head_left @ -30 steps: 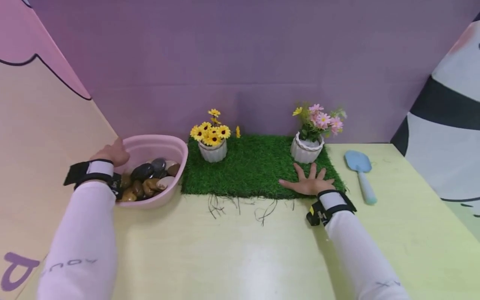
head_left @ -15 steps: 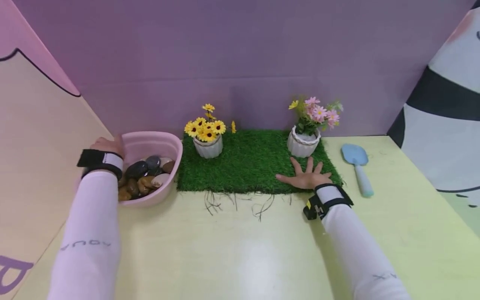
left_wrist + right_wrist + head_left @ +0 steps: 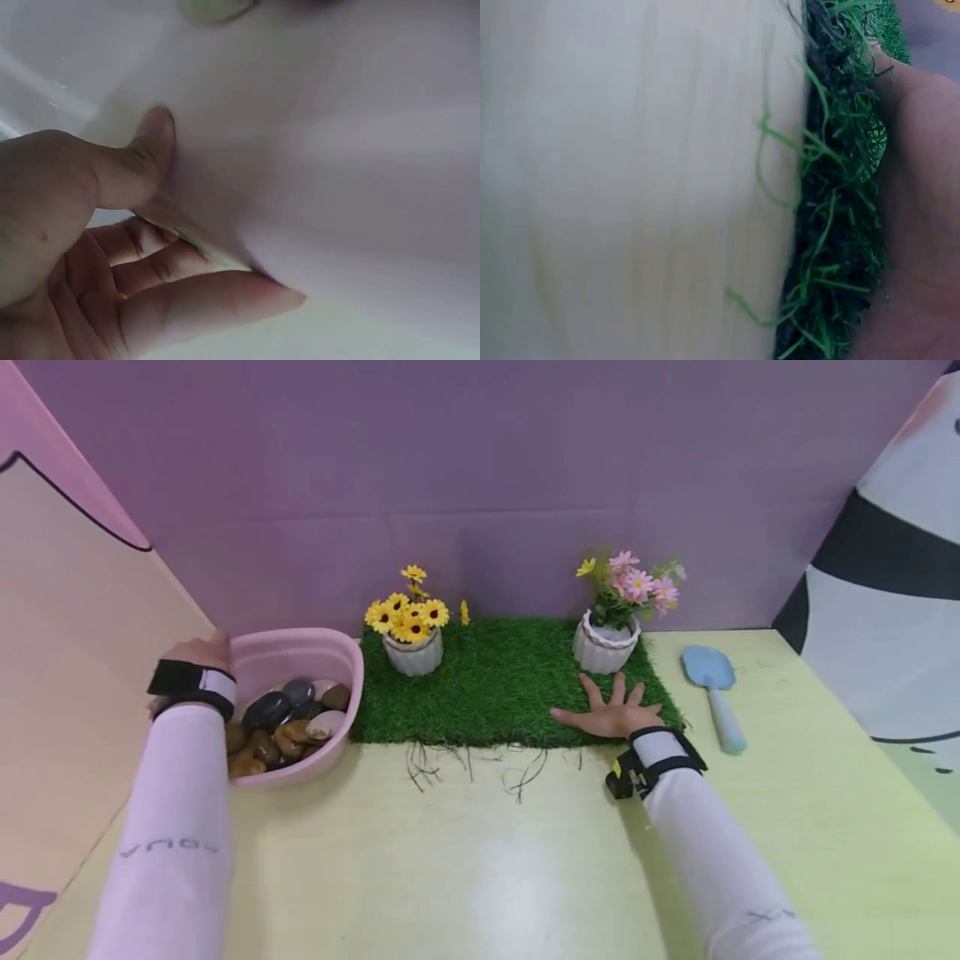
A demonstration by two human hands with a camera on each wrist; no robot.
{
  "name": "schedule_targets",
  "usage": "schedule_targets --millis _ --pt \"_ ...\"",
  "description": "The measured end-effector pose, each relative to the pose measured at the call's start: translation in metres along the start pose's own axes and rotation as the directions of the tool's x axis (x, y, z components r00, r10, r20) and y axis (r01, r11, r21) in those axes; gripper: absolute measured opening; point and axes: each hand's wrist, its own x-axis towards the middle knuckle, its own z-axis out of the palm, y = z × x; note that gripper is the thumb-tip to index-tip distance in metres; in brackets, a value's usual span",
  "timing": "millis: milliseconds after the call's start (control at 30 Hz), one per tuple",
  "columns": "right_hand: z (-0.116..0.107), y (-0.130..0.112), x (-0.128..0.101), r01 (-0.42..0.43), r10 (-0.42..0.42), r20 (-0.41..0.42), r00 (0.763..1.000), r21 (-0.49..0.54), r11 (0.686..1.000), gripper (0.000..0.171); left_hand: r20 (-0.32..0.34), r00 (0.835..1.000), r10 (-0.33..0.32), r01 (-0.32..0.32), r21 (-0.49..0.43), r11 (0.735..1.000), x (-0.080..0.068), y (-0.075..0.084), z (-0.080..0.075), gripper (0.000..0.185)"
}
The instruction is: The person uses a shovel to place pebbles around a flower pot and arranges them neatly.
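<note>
Two hands at work from the head view: left hand (image 3: 197, 653) gripping the far left rim of the pink basin (image 3: 300, 647), probably to steady or shift it with its load of stones (image 3: 288, 720); right hand (image 3: 617, 714) laid flat, fingers spread, on the near right corner of the grass mat (image 3: 495, 689), seemingly to pin it to the desk (image 3: 480, 852). Flanking the mat's back edge, yellow flower pot (image 3: 411, 652) and pink flower pot (image 3: 604, 647); off to the right, blue trowel (image 3: 714, 689).

From the left wrist: thumb (image 3: 139, 161) inside the basin wall, fingers (image 3: 202, 304) curled beneath, clamping the rim.

From the right wrist: palm (image 3: 919, 225) pressing down on frayed mat edge.
</note>
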Motion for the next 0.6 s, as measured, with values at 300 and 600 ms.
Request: schedule_targets --millis 300,600 --pt "0.003 0.001 0.004 -0.018 0.018 -0.009 1.000 -0.013 1.000 0.114 -0.051 0.968 0.247 -0.239 0.132 0.962 0.000 -0.019 0.002 0.019" --pt "0.010 0.008 0.016 -0.022 0.022 -0.012 1.000 -0.008 1.000 0.115 0.081 0.968 0.239 -0.246 0.100 0.964 -0.011 -0.024 -0.009 0.025"
